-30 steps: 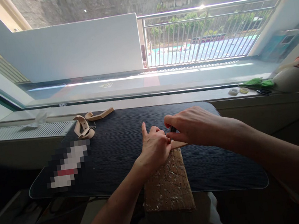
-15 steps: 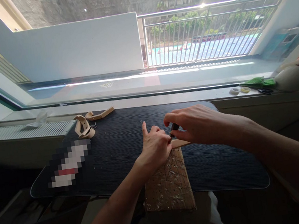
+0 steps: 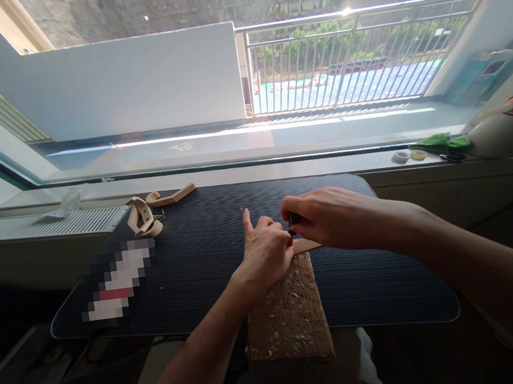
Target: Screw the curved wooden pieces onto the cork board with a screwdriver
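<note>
At the far end of a worn cardboard box (image 3: 288,320) covered in tape and small holes, my left hand (image 3: 266,247) is closed on a tan leather-looking strap (image 3: 306,246), thumb sticking out. Most of the strap is hidden under both hands. Right beside it, my right hand (image 3: 310,219) grips a small dark-handled tool (image 3: 293,220) held upright over the strap. The tool's tip is hidden behind my left fingers, so its exact kind does not show.
Curled tan strap pieces (image 3: 145,218) and a longer strap (image 3: 174,196) lie at the table's back left. A blurred-out item (image 3: 120,282) rests at the left. Tape rolls (image 3: 401,157), a green cloth (image 3: 441,142) and dark scissors-like handles (image 3: 452,157) sit on the sill.
My right hand has come down slightly and its fingers have drawn closer around the dark-handled tool. My left hand and the strap stay almost in place.
</note>
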`<state>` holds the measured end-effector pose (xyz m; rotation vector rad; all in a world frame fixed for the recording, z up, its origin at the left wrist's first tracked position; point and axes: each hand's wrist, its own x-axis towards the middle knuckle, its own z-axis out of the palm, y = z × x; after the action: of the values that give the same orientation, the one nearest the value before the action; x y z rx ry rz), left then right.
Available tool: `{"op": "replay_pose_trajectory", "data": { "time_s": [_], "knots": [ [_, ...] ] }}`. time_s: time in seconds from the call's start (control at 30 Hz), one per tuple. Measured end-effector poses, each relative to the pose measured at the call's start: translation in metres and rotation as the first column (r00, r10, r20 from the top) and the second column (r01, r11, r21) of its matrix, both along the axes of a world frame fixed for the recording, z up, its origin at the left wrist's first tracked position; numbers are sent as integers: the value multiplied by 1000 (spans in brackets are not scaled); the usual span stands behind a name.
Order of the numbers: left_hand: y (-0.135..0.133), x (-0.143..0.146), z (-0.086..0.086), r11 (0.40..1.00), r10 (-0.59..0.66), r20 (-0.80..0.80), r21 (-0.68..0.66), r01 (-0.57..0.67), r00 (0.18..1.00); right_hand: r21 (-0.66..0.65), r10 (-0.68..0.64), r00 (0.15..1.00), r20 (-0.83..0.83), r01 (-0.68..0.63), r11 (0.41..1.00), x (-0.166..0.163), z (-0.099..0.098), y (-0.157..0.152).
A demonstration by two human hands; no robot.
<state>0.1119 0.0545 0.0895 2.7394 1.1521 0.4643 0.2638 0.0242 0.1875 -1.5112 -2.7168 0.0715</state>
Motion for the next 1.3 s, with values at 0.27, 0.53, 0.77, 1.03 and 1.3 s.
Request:
{"op": "replay_pose_trajectory", "data": {
  "time_s": [0.27,0.53,0.77,1.03,1.3],
  "knots": [
    [0,-1,-2,999,-5,10,33,5,1000,17,-50,998,32,49,999,-2,1,2],
    [-1,0,0,1000,11,12,6,-12,1000,19,-4,1000,7,4,1000,-1,1,6],
    [0,0,-3,1000,7,16,28,-7,1000,43,26,1000,2,-26,999,-1,-1,3],
    [0,-1,-2,1000,-13,17,22,12,1000,44,-55,995,87,51,998,-5,0,1],
    [1,-1,-4,1000,-10,5,16,10,1000,27,-14,996,84,11,1000,-7,0,2]
  ]
}}
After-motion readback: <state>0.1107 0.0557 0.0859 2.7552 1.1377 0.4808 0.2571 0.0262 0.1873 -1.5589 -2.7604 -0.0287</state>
